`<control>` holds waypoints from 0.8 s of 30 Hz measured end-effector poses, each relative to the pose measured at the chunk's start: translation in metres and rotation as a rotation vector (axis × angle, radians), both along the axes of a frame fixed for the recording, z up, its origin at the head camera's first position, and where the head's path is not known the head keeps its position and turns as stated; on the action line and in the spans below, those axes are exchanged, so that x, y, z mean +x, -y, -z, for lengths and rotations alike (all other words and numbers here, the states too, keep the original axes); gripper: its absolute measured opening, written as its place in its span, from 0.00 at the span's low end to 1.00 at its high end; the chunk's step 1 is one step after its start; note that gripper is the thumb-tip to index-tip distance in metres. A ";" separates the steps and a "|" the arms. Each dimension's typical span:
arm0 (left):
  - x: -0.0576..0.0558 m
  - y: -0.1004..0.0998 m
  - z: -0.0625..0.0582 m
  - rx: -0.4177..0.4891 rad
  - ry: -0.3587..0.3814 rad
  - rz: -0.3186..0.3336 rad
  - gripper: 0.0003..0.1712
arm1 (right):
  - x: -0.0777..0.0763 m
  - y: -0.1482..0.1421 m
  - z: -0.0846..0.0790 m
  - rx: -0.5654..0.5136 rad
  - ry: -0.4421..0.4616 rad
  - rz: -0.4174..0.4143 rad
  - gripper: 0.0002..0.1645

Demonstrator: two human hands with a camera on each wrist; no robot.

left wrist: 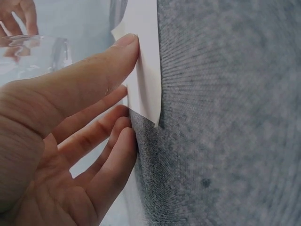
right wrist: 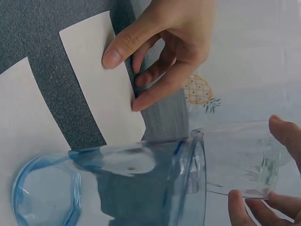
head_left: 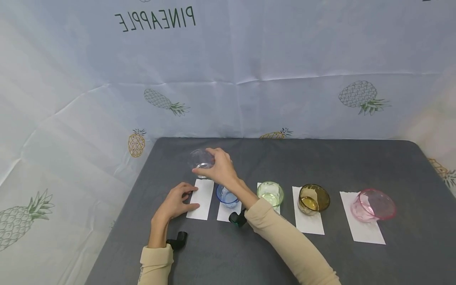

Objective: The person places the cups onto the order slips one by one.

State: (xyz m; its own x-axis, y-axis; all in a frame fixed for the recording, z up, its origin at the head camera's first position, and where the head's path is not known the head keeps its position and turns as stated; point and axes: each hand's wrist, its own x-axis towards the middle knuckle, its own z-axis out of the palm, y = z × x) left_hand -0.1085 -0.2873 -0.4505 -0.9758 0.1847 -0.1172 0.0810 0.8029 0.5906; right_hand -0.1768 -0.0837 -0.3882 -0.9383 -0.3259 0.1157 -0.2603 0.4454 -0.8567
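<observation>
My right hand [head_left: 221, 168] grips a clear glass cup [head_left: 198, 159] between thumb and fingers, above the far end of a white paper strip [head_left: 204, 198]. The right wrist view shows the same clear cup [right wrist: 237, 155] with fingertips on both sides. At the strip's left side is my left hand [head_left: 175, 201], its thumb touching the paper and its other fingers spread loosely along the edge. In the left wrist view the thumb [left wrist: 120, 52] lies against the paper strip [left wrist: 146, 61]. A blue glass cup [head_left: 228, 197] stands on the neighbouring strip, partly behind my right forearm.
Farther right, a green glass cup [head_left: 270, 193], an amber cup [head_left: 313, 199] and a pink cup [head_left: 372, 205] each stand on a white paper strip. The dark grey table [head_left: 356, 162] backs onto a pineapple-print curtain [head_left: 249, 51]. Black wrist devices [head_left: 180, 240] hang at both wrists.
</observation>
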 end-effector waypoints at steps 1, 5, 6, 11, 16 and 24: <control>0.000 0.000 0.000 0.004 0.001 0.000 0.30 | 0.002 -0.001 -0.001 -0.002 0.002 -0.007 0.50; 0.000 0.001 0.001 0.019 0.008 0.000 0.30 | 0.009 -0.003 -0.005 -0.012 0.003 -0.043 0.50; 0.001 0.001 0.001 0.020 0.009 0.002 0.31 | 0.010 -0.003 -0.006 -0.019 0.001 -0.052 0.50; 0.000 0.002 0.001 0.041 0.016 0.002 0.31 | 0.017 -0.005 -0.008 -0.020 -0.043 -0.081 0.48; 0.000 0.003 0.001 0.044 0.014 0.009 0.30 | 0.025 -0.006 -0.010 -0.029 -0.074 -0.111 0.47; -0.001 0.002 0.001 0.054 0.032 -0.013 0.37 | 0.036 -0.008 -0.007 -0.050 -0.039 -0.143 0.48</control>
State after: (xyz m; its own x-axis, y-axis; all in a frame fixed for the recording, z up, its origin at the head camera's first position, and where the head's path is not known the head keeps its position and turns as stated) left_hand -0.1093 -0.2897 -0.4515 -0.9741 0.1790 -0.1382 0.0516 0.7708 0.6350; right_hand -0.1408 -0.0761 -0.3808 -0.8773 -0.4486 0.1704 -0.3514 0.3587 -0.8648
